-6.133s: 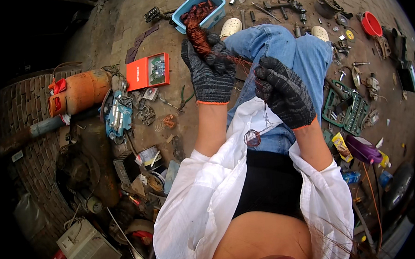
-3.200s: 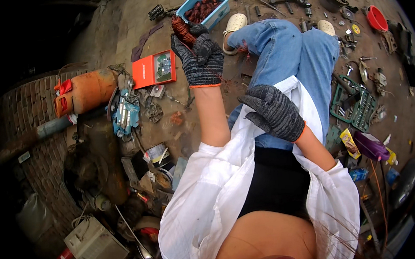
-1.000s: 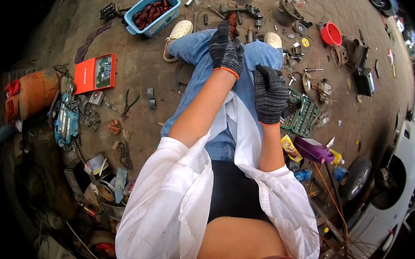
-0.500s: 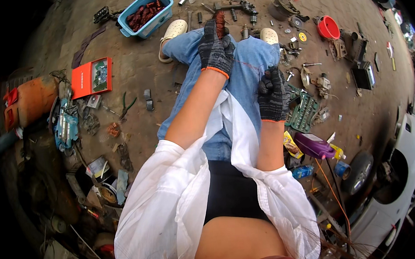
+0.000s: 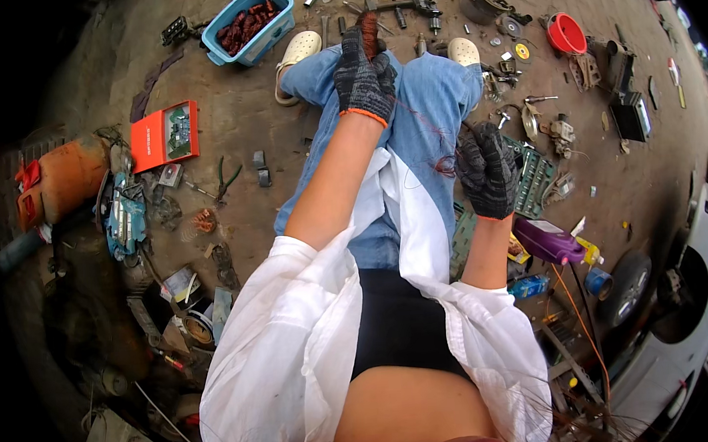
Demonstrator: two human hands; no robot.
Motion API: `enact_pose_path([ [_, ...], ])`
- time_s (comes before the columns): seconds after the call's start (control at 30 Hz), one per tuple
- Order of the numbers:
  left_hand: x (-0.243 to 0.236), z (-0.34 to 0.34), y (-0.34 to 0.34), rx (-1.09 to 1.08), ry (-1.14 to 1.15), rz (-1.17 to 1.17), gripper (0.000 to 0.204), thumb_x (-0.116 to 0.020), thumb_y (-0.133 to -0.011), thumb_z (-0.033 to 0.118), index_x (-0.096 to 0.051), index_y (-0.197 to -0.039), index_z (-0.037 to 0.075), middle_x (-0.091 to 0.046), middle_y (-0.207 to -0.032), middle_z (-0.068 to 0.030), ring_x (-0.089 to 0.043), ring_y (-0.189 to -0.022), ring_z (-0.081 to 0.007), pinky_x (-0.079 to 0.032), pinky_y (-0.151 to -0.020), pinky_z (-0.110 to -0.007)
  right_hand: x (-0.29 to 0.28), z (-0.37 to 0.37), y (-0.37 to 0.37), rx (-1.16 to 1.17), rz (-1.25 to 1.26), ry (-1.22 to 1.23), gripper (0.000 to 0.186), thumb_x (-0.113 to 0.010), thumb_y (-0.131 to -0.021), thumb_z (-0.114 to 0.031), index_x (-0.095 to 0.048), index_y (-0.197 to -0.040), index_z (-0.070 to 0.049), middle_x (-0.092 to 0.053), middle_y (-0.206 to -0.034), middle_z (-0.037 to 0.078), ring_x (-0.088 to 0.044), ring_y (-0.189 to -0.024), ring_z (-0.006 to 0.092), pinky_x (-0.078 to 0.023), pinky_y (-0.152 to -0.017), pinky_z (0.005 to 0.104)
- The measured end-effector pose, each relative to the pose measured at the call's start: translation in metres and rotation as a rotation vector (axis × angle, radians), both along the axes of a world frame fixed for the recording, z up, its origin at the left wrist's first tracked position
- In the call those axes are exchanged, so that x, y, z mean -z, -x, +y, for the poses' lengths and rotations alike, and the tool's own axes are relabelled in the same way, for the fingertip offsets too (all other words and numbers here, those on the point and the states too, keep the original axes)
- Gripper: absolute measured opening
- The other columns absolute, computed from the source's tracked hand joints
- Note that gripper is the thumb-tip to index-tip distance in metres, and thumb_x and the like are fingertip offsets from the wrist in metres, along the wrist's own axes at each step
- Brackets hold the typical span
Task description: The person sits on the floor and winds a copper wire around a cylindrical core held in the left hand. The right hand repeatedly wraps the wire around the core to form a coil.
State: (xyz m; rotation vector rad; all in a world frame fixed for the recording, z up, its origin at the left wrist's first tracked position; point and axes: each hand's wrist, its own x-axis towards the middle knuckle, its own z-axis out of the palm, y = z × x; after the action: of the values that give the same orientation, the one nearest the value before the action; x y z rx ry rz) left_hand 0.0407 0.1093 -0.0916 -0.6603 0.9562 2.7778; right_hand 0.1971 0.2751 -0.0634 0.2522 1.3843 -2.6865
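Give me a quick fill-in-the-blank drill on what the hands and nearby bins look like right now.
1. The left hand grips a bundle of ____ wire.
2. The blue bin of wire scraps lies on the person's ____ side.
3. Both hands wear dark knit ____; the right hand is by the knee.

Missing words: copper; left; gloves

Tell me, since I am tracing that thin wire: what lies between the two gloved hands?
In the head view, a thin reddish wire strand crosses the blue jeans between the left hand and the right hand.
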Motion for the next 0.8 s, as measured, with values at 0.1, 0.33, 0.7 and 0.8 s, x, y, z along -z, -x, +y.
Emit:
enact_pose_path([
  [0.1,0.006,-0.004,0.004,0.002,-0.156,-0.064,0.026,-0.053,-0.089,0.036,-0.056,-0.094,0.010,-0.057,-0.070,-0.0045,-0.036,-0.039,-0.0068,-0.030,-0.032,-0.018,0.001,-0.004,0.000,0.015,-0.019,-0.469,0.015,-0.058,-0.084,-0.016,-0.052,-0.093,-0.005,-0.052,-0.077,0.001,-0.047,-0.063,0.0074,-0.039,-0.056,0.0212],
  [0.33,-0.002,-0.021,0.008,0.023,-0.136,-0.167,0.024,-0.048,-0.091,0.034,-0.058,-0.099,0.014,-0.058,-0.071,-0.0020,-0.042,-0.040,-0.0085,-0.032,-0.031,-0.020,0.033,0.023,-0.002,0.712,-0.155,-0.309,0.008,-0.057,-0.086,-0.017,-0.055,-0.088,-0.010,-0.050,-0.067,-0.001,-0.044,-0.054,0.0069,-0.036,-0.049,0.0210],
  [0.7,0.002,-0.050,0.015,-0.147,-0.142,-0.054,0.023,-0.057,-0.086,0.034,-0.060,-0.091,0.012,-0.059,-0.074,-0.0003,-0.052,-0.055,-0.0108,-0.044,-0.042,-0.020,0.006,0.037,-0.007,1.048,-0.054,-0.875,0.019,-0.055,-0.086,-0.023,-0.055,-0.090,-0.004,-0.057,-0.080,0.005,-0.053,-0.069,0.0139,-0.044,-0.067,0.0253],
  [0.8,0.021,-0.066,0.015,0.042,-0.229,0.086,0.024,-0.055,-0.087,0.034,-0.060,-0.093,0.012,-0.060,-0.079,0.0004,-0.054,-0.064,-0.0114,-0.047,-0.049,-0.022,-0.037,-0.022,-0.009,0.997,0.225,-0.962,0.023,-0.058,-0.084,-0.024,-0.055,-0.093,-0.003,-0.059,-0.084,0.009,-0.056,-0.076,0.0167,-0.045,-0.071,0.0285],
])
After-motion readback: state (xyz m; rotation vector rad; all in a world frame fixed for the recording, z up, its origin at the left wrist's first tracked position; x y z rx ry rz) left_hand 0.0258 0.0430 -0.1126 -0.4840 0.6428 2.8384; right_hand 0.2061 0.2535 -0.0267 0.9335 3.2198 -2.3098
